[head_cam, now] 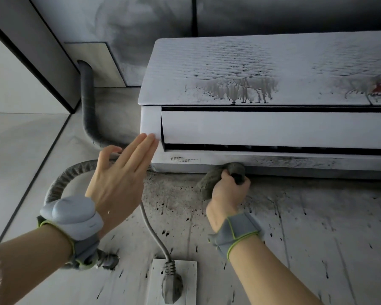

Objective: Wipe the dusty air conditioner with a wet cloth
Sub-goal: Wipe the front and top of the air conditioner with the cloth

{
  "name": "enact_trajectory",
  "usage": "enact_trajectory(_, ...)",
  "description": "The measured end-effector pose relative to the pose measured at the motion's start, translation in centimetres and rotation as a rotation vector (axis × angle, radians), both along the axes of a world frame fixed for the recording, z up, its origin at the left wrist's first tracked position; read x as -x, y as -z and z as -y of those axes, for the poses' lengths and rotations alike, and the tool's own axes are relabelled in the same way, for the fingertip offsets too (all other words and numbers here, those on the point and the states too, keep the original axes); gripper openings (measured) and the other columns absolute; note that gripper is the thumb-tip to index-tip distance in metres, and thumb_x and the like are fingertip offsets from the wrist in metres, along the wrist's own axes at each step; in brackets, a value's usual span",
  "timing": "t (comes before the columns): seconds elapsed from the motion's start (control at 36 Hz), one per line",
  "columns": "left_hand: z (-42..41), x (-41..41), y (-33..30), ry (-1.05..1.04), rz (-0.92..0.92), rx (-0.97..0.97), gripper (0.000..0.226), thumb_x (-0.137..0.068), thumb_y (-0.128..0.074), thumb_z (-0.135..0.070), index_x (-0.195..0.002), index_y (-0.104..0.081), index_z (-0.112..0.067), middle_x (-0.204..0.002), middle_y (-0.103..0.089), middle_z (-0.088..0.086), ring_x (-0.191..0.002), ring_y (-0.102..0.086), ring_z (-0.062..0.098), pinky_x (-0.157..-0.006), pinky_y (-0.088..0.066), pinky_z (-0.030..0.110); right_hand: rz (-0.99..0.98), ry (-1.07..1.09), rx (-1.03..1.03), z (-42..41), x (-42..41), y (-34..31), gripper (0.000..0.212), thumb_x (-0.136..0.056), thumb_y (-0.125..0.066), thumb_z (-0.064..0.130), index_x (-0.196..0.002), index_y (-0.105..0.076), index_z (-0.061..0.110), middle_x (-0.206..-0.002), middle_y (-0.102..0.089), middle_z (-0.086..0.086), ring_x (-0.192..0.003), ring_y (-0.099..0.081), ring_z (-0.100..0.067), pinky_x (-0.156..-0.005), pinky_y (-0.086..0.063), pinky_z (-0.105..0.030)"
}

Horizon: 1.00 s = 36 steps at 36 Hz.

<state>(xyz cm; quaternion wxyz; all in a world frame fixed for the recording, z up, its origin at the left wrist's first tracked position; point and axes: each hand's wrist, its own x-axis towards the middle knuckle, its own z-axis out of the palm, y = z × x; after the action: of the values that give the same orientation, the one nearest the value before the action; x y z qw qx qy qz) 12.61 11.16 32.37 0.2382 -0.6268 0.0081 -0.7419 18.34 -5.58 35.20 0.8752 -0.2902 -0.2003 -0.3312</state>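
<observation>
A white wall-mounted air conditioner (262,128) fills the upper right, its top panel wet with grey streaks running down. My right hand (228,192) grips a bunched grey cloth (216,176) and presses it against the unit's dirty underside, near its left end. My left hand (121,175) is held flat with fingers straight and together, its fingertips touching the unit's lower left corner. It holds nothing. Both wrists wear grey bands with green edging.
A grey insulated hose (87,102) runs from a wall opening down behind the unit's left end. A grey cable (154,234) leads to a plug (171,282) in a white socket (187,269) below. The wall under the unit is spattered with dark drips.
</observation>
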Motion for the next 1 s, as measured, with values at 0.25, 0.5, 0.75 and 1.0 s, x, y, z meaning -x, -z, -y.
enact_trajectory(0.25,4.9,-1.7,0.4,0.071,-0.083,-0.108,0.058,-0.078,-0.033,-0.008,-0.133,-0.052,-0.007,-0.136,-0.053,0.004,-0.127,-0.045,0.017,-0.091,-0.030,0.038,0.010,-0.052,0.071,0.6,1.6,-0.5,0.016,-0.094,-0.046,0.007,-0.102,-0.042,0.021,-0.083,-0.050,0.001,-0.067,-0.049,-0.011,-0.053,-0.039,-0.025)
enact_trajectory(0.5,7.4,-2.7,-0.7,0.064,-0.116,-0.104,0.068,-0.061,-0.063,-0.004,-0.128,-0.056,-0.004,-0.130,-0.057,0.005,-0.118,-0.043,0.017,-0.087,-0.030,0.037,-0.005,-0.022,0.006,4.5,-0.1,0.0,0.019,-0.094,-0.049,0.010,-0.111,-0.045,0.017,-0.088,-0.051,-0.002,-0.064,-0.047,-0.010,-0.051,-0.037,-0.020)
enact_trajectory(0.75,8.3,-3.6,-0.3,0.092,-0.112,-0.037,0.061,-0.073,-0.034,-0.011,-0.131,-0.052,-0.003,-0.132,-0.054,0.007,-0.122,-0.040,0.017,-0.087,-0.031,0.037,0.037,-0.087,0.085,3.9,1.4,-0.7,0.020,-0.092,-0.050,0.004,-0.101,-0.044,0.021,-0.087,-0.051,-0.001,-0.069,-0.048,-0.014,-0.059,-0.041,-0.029)
enact_trajectory(1.0,8.9,-3.4,-1.1,0.072,-0.084,-0.041,0.069,-0.064,-0.063,-0.004,-0.132,-0.051,-0.002,-0.122,-0.058,0.010,-0.110,-0.057,0.024,-0.087,-0.032,0.036,0.004,-0.031,0.070,6.2,0.1,0.1,0.018,-0.093,-0.051,0.011,-0.103,-0.040,0.021,-0.090,-0.051,-0.001,-0.068,-0.047,-0.011,-0.066,-0.041,-0.028)
